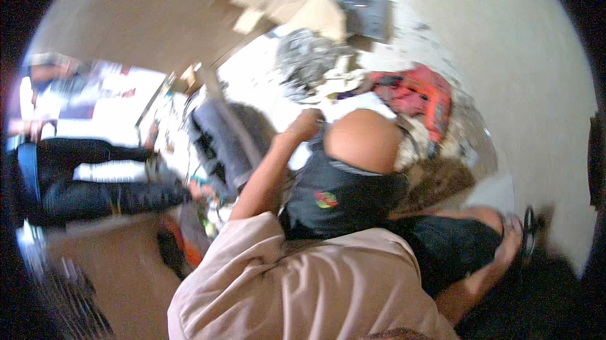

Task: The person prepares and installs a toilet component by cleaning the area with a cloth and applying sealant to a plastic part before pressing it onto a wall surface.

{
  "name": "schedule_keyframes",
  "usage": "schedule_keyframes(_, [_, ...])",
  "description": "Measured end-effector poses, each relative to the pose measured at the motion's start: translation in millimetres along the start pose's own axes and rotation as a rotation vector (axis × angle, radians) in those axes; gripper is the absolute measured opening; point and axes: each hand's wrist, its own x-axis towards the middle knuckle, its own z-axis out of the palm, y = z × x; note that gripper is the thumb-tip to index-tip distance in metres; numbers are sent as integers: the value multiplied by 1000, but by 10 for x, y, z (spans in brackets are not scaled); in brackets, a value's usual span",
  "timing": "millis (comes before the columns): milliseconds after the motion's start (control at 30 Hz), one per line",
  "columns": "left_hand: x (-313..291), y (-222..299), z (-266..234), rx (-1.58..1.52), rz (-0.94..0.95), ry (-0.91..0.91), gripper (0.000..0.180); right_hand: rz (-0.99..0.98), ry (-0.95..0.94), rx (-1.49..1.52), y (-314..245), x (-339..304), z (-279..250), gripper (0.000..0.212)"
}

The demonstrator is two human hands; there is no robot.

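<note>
My left arm reaches forward to my raised knee, and my left hand (307,125) is curled beside the dark shorts (347,198). Its fingers are closed, but the blur hides anything in them. Just past it, something white (363,104) shows behind the knee. My right hand (510,238) is low at the right, beside my other bent knee. A black looped thing (529,229) touches its outer side; that hand's fingers are smeared and partly hidden.
Ahead lie a crumpled grey plastic bag (306,56), cardboard pieces (315,17), a dark case (365,12) and a red-orange bundle (416,91). A long grey bag (221,132) is left of my arm. Another person's dark trousers (101,195) extend from the left.
</note>
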Motion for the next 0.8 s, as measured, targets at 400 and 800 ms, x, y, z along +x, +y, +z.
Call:
schedule_keyframes(400, [-1333, -156, 446, -270, -122, 301, 20, 153, -241, -206, -769, 906, 1089, 36])
schedule_keyframes(800, [-2773, -662, 1457, -355, -399, 228, 21, 166, -308, -136, -128, 1204, 591, 29])
